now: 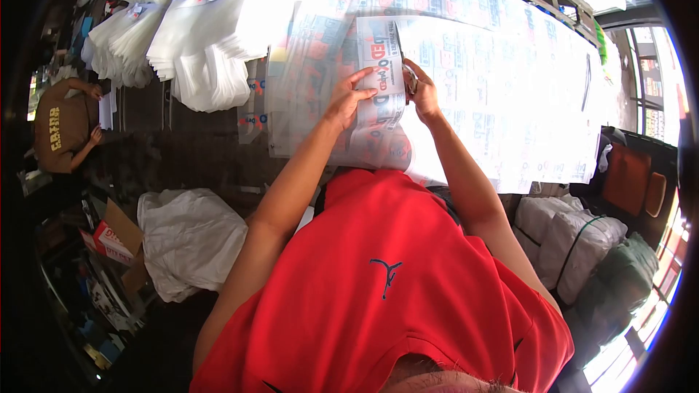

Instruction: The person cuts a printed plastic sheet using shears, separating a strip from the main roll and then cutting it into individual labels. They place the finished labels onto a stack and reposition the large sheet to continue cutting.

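Head view, single entry. Left hand (349, 98): fingers closed on the near left edge of a printed strip (382, 76), thumb underneath, fingertips pressed flat on its red and blue lettering. Right hand (424, 93): closed on the strip's right edge and around a dark slim tool (400, 47) whose thin end points away along that edge; the tool's kind cannot be told. Hands close together, one on each side of the strip. The strip is clear plastic, raised slightly off the stack, its lower end curling towards the red shirt (386, 284). Printed sheets (502, 94): a wide, flat spread of the same plastic covering most of the worktop (204, 142), reaching well to the right. White bundles (204, 22): tied stacks of white bags at the far left of the worktop. White sack (189, 240) on the floor at left; further packed sacks (575, 236) at right. Cardboard box (113, 236) beside the left sack. Another person (62, 127) in a brown top, well apart at far left. Progress, as judged: one strip in hand; the broad spread appears yet to be handled.
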Motion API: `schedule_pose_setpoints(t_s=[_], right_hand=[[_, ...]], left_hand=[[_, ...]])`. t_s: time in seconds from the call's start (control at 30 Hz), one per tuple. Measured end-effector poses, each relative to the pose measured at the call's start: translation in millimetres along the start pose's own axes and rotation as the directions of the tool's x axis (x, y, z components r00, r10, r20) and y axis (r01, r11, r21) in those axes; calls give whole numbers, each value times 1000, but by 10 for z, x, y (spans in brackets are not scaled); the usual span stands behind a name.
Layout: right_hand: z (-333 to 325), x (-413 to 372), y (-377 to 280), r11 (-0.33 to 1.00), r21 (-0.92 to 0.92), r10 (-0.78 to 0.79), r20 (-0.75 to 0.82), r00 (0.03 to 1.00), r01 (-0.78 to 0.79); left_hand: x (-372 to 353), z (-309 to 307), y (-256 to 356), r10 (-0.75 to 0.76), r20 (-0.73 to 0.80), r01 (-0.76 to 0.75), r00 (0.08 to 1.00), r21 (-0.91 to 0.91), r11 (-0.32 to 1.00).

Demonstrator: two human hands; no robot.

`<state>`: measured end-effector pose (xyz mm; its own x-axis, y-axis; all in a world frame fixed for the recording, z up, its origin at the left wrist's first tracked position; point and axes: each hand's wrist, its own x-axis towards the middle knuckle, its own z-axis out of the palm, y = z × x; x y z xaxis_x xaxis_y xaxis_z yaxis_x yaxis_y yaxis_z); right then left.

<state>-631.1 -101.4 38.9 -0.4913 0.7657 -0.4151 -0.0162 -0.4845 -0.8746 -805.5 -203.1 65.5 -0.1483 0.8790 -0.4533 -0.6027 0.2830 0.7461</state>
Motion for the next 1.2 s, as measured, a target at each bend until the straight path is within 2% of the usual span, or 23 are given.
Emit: schedule_pose_setpoints(t_s=[0.2, 0.4, 0.6, 0.83, 0.9, 1.07, 1.13, 1.2], right_hand=[[9, 36, 72, 999, 18, -35, 43, 998, 34], [53, 88, -28, 1000, 11, -16, 9, 1000, 16], [-13, 164, -8, 999, 34, -26, 78, 997, 24], [9, 336, 55, 996, 73, -45, 21, 999, 43], [19, 343, -13, 995, 90, -33, 13, 999, 31], [-46, 416, -67, 998, 38, -47, 119, 992, 43], [-32, 375, -168, 998, 29, -54, 102, 993, 51], [-39, 335, -272, 998, 45, -41, 61, 997, 38]], left_hand=[[8, -11, -28, 4, 7, -4, 1000, 3, 1000], [3, -23, -38, 17, 10, -17, 1000, 14, 1000], [-59, 39, 28, 14, -5, -14, 1000, -5, 1000], [-78, 40, 27, 10, 29, -11, 1000, 20, 1000], [-82, 46, 12, 54, 33, -56, 998, 51, 997], [-148, 87, 106, 45, 48, -45, 998, 8, 999], [-229, 126, 171, 35, 64, -34, 997, -14, 999], [-306, 93, 253, 71, 23, -74, 997, 187, 980]])
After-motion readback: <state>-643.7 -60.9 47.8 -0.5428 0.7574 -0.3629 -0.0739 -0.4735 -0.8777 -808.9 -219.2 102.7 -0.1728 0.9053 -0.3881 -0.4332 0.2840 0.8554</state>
